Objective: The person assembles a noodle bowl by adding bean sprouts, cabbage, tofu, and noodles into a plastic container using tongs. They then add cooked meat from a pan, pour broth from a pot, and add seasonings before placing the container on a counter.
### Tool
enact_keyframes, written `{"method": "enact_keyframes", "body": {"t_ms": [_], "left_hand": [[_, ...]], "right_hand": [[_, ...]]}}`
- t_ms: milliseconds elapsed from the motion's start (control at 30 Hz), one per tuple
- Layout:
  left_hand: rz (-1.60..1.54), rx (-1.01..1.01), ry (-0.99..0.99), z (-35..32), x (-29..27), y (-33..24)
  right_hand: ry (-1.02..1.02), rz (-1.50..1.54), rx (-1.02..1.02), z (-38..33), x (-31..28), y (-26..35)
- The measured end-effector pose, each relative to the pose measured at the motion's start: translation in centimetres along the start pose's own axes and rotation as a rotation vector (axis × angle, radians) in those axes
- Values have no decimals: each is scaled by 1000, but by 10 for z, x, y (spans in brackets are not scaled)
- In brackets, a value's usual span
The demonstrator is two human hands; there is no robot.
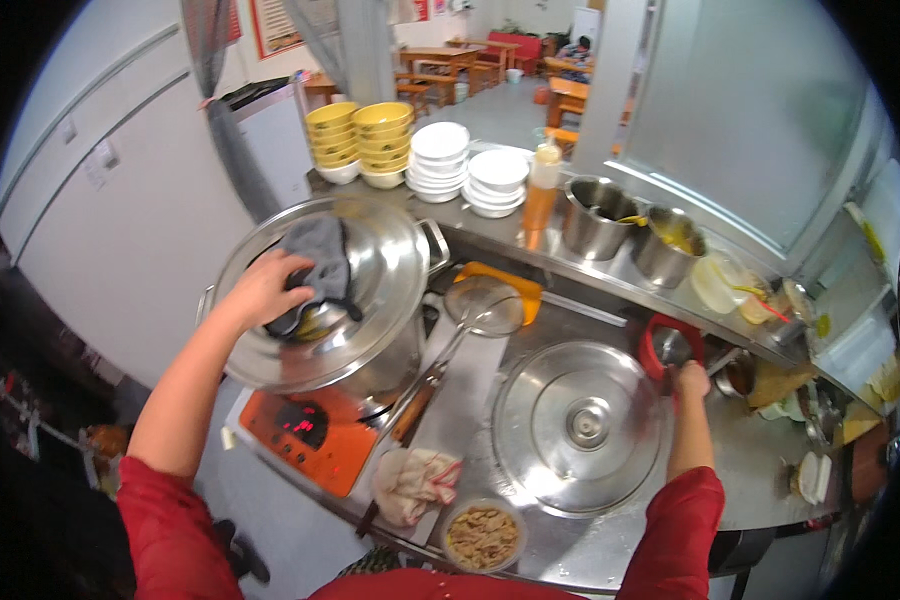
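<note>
A large steel stockpot (385, 365) stands at the left under a wide metal lid (395, 240). Across the lid's middle lies a dark grey cloth (320, 250). My left hand (270, 288) grips this cloth from its left side, thumb and fingers curled over it; whatever is beneath is hidden. At the right, my right hand (690, 380) is closed around the handle of a metal ladle (673, 347), whose bowl sits in a red plastic container (652, 360). Left of that hand lies a round steel lid (550, 450) with a central knob.
An orange induction cooker (340, 460) sits under the stockpot. A mesh strainer (485, 305), a crumpled towel (415, 485) and a tub of meat pieces (483, 535) lie between. Yellow bowls (383, 135), white bowls (440, 160), a sauce bottle (542, 185) and steel pots (598, 235) line the shelf.
</note>
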State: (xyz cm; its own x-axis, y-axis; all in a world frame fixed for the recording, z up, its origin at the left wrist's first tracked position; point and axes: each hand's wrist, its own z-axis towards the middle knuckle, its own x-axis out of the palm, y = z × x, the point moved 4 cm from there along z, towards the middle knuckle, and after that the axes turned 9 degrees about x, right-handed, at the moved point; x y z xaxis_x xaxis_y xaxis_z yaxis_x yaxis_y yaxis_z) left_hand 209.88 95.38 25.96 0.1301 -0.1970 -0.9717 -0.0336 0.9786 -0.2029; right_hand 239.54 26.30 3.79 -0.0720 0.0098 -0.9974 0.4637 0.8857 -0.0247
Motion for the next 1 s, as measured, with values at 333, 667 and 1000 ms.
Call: {"method": "enact_keyframes", "body": {"t_ms": [333, 667, 1000], "left_hand": [[27, -9, 239, 25, 1, 18], [-80, 192, 324, 48, 4, 41], [-335, 526, 49, 56, -35, 49]], "right_hand": [[118, 223, 50, -31, 28, 39], [-12, 1007, 184, -62, 32, 4], [551, 1094, -256, -336, -131, 59]]}}
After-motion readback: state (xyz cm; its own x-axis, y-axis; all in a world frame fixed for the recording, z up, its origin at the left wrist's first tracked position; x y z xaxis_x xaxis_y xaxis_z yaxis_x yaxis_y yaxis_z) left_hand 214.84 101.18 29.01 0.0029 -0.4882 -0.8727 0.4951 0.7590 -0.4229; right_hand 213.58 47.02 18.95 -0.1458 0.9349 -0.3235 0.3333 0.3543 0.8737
